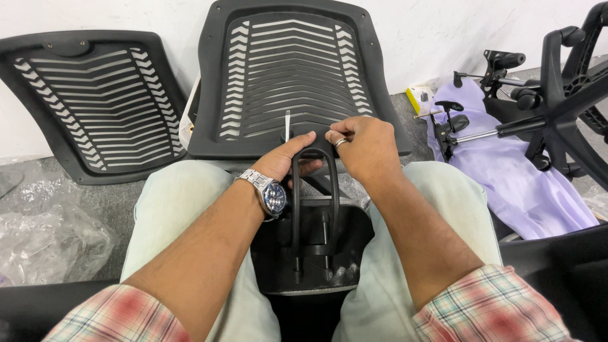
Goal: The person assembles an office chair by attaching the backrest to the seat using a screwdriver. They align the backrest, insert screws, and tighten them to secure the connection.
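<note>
A black plastic chair bracket with a looped frame lies between my knees, its top near the lower edge of a black slatted chair back propped against the wall. My left hand, with a steel watch on the wrist, grips the top of the bracket's loop. My right hand, wearing a ring, is closed over the bracket's top right side. A thin metal tool, like a hex key, stands upright just above my left hand; which hand holds it is unclear.
A second slatted chair back leans on the wall at the left. Crumpled clear plastic lies on the grey floor at the left. At the right sit a black wheeled chair base, armrest parts and a lilac sheet.
</note>
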